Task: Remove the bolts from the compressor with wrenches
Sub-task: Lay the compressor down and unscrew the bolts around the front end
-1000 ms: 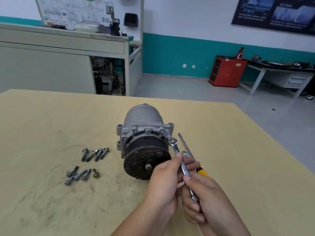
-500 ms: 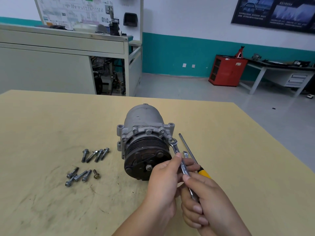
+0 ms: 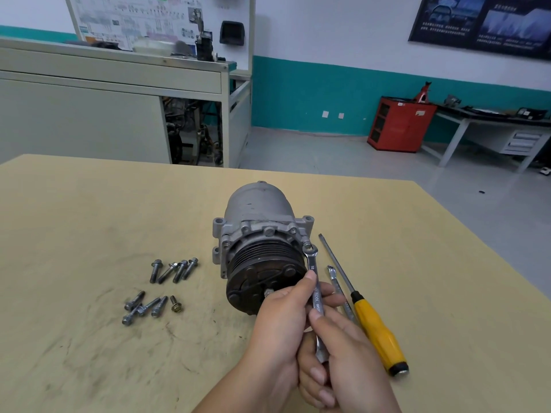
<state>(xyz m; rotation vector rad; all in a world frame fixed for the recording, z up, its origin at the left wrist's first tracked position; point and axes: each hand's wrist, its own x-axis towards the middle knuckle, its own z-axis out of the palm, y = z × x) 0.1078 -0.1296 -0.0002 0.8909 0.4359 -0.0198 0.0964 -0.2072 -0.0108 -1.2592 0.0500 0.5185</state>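
The compressor (image 3: 259,222) lies mid-counter (image 3: 89,219), pulley facing near. Left grip (image 3: 280,317) and right grip (image 3: 348,353) both clasp the ring wrench (image 3: 313,278), its ring on a right-side flange bolt (image 3: 308,243). A half-seated ring may slip and round the head, and the unheld compressor could roll under the pull.

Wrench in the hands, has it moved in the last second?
No: the held wrench keeps its ring end at the same corner of the compressor.

A yellow-handled screwdriver (image 3: 372,326) lies on the tan table (image 3: 89,219).
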